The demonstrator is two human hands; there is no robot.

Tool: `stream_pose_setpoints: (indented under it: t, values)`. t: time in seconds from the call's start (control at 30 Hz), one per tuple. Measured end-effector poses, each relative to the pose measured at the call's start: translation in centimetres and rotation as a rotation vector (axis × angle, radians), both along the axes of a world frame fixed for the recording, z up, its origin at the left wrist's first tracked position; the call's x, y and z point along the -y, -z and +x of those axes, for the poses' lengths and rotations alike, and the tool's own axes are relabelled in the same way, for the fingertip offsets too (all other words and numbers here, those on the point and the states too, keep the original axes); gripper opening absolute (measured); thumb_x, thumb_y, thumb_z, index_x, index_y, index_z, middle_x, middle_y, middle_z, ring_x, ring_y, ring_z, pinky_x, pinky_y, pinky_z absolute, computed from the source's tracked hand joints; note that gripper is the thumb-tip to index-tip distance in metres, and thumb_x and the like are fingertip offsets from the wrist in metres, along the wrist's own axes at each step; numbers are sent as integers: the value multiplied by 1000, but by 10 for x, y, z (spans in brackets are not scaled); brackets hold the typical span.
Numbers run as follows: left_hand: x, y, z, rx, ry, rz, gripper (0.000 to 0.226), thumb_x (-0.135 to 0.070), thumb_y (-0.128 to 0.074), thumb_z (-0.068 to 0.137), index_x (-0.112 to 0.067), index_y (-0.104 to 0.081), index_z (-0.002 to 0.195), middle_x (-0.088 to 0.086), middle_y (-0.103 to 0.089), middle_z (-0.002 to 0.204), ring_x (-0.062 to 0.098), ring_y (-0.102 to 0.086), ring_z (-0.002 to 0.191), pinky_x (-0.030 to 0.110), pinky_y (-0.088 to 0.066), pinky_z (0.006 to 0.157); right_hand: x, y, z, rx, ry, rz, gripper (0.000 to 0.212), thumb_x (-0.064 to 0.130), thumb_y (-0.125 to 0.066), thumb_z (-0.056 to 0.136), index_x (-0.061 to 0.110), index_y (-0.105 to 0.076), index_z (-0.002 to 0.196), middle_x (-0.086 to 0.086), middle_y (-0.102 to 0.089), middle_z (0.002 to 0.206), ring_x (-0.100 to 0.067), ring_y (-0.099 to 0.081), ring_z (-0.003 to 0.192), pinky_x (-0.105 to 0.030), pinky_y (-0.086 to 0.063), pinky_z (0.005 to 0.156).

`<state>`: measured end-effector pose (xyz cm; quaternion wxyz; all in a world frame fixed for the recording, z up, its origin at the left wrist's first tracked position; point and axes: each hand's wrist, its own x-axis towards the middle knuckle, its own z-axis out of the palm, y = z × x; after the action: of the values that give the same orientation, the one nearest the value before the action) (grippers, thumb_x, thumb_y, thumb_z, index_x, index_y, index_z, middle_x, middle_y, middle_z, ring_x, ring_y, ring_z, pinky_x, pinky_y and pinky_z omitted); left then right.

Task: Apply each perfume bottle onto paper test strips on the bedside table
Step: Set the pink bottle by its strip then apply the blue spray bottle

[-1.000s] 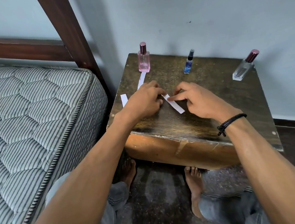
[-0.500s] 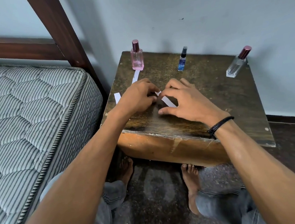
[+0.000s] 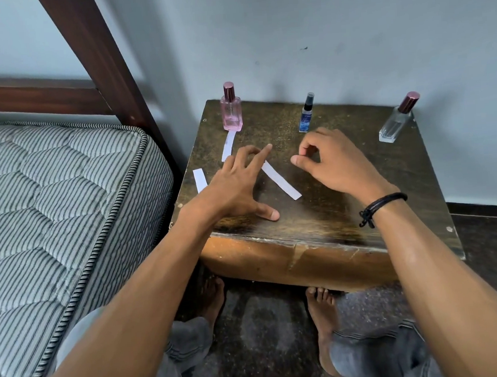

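Dark, scuffed wood tops the bedside table (image 3: 333, 220), and both hands are over it. The left hand (image 3: 238, 186) is spread open, thumb on the wood and forefinger stretched forward, gripping nothing. Its fingers hide the far end of a white paper test strip (image 3: 282, 182), which slants out from under them toward the right wrist; whether they press it I cannot tell. The right hand (image 3: 337, 163) hovers beside that strip with its fingers curled in toward the thumb, and nothing shows between them.

A second strip (image 3: 228, 145) lies just beyond the left fingertips, reaching up to the foot of the pink perfume bottle (image 3: 231, 115). A third strip (image 3: 200, 180) lies just left of the left knuckles, near the table's edge. The small blue spray bottle (image 3: 307, 118) stands just beyond the right hand's curled fingers. The clear bottle with a maroon cap (image 3: 394, 126) stands farther right of that hand, apart from it. A black cord bracelet (image 3: 382, 204) circles the right wrist. A striped mattress (image 3: 49, 204) lies left of the left forearm.
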<state>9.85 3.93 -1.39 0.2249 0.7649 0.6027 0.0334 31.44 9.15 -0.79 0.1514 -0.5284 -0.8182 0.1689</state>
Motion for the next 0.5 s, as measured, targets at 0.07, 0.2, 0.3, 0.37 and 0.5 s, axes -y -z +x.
stream_pose_setpoints:
  t: [0.07, 0.2, 0.3, 0.37, 0.5]
  values:
    - [1, -1, -1, -39, 40, -13, 141, -63, -86, 59, -35, 10, 159, -8, -4, 162, 26, -14, 147, 47, -21, 121, -3, -1, 3, -17, 17, -6, 19, 44, -65, 96, 25, -61, 93, 5, -57, 98, -19, -52, 102, -33, -37, 81]
    - [3, -7, -3, -11, 72, -44, 140, -65, -85, 58, -37, 9, 159, -15, 0, 161, 23, -10, 148, 50, -18, 121, -5, -4, 7, -54, 72, -15, 19, 42, -67, 95, 25, -63, 91, 3, -62, 99, -20, -57, 99, -35, -43, 79]
    - [-2, -14, -5, 219, -20, -48, 109, -52, -84, 70, -33, -24, 158, -4, -23, 156, 22, -26, 143, 44, -26, 121, -6, -8, 9, -100, 158, -4, 19, 39, -66, 96, 21, -66, 93, 2, -65, 99, -19, -60, 93, -33, -44, 76]
    - [-6, -16, -6, 366, -102, 32, 65, -37, -80, 82, -26, -56, 141, -3, -53, 134, 8, -53, 118, 33, -45, 108, -6, -9, 9, -133, 217, -10, 19, 38, -65, 98, 19, -67, 94, 3, -66, 95, -19, -60, 88, -32, -44, 74]
    - [-10, -16, -7, 487, -294, 131, 18, -10, -66, 94, -20, -78, 102, -16, -67, 79, -13, -57, 66, 6, -42, 66, -9, -5, 2, -237, 337, -32, 14, 33, -64, 99, 21, -68, 97, 6, -67, 96, -17, -62, 90, -32, -46, 76]
